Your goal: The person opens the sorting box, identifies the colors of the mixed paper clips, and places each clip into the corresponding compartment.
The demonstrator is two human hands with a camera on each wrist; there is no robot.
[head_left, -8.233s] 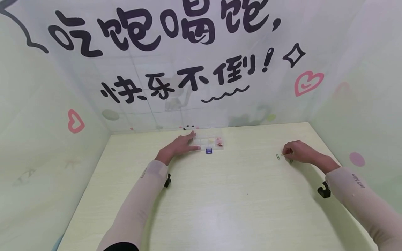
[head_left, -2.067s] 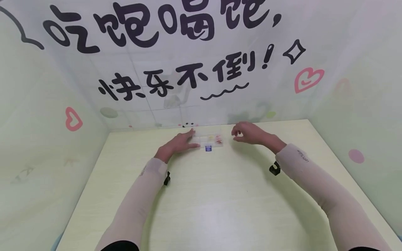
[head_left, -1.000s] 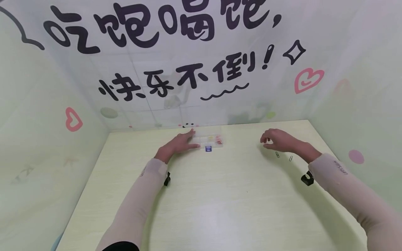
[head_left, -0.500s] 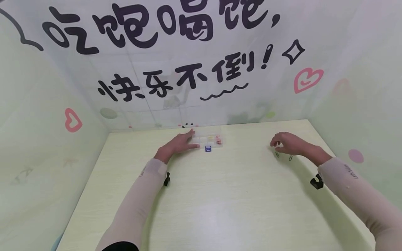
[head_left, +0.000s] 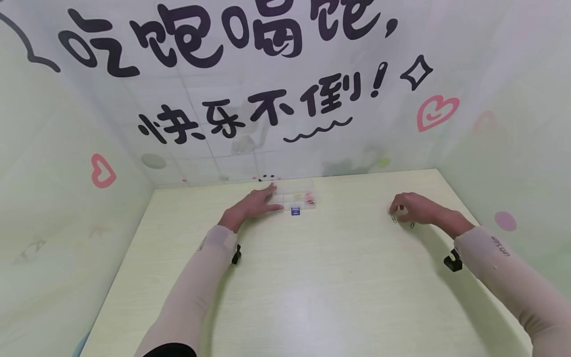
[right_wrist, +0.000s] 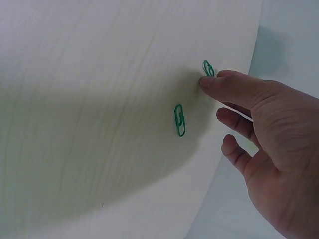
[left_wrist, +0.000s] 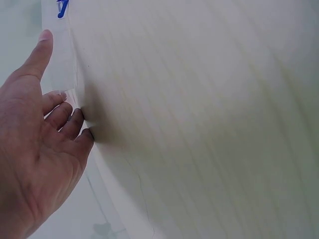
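My left hand (head_left: 254, 203) rests at the left end of a clear plastic compartment box (head_left: 292, 198), thumb and index finger spread along it. Red paper clips (head_left: 310, 199) lie in its right compartment, and a blue piece (head_left: 295, 211) sits at its front edge. In the left wrist view my left thumb (left_wrist: 42, 55) is straight. On the right, my right hand (head_left: 415, 208) is down over the table, thumb and index fingertip right at a green paper clip (right_wrist: 208, 67), which the thumb partly covers. A second green paper clip (right_wrist: 180, 120) lies beside the hand.
The pale wooden table (head_left: 303, 277) meets a printed backdrop (head_left: 250, 158) behind the box, with a side wall (head_left: 513, 163) to the right. Black wrist straps show under both sleeves, such as the right strap (head_left: 453, 260).
My right hand went to the box, came back to the right, and has now lowered onto the nearer green clip. My left hand stays at the box.
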